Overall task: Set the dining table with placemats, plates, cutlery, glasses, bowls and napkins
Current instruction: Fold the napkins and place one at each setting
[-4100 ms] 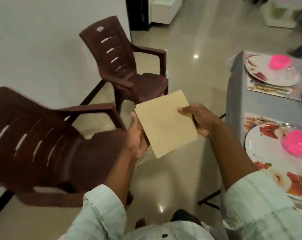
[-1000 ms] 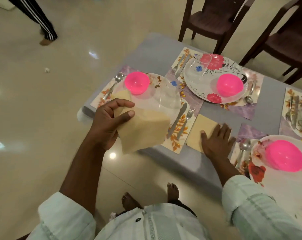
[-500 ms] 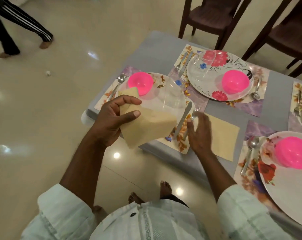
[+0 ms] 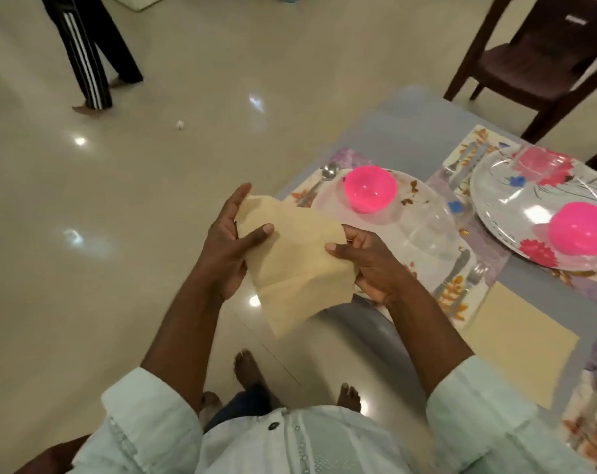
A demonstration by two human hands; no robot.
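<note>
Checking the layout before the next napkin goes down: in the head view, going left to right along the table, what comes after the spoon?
Spoon → near pink bowl → upturned clear glass → knife → fork → far pink bowl.

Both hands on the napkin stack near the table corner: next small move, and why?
Probably peel the top napkin off with the right hand while the left hand keeps the napkin stack. One napkin already lies on the table past the fork; no napkin shows beside the near plate.
</note>
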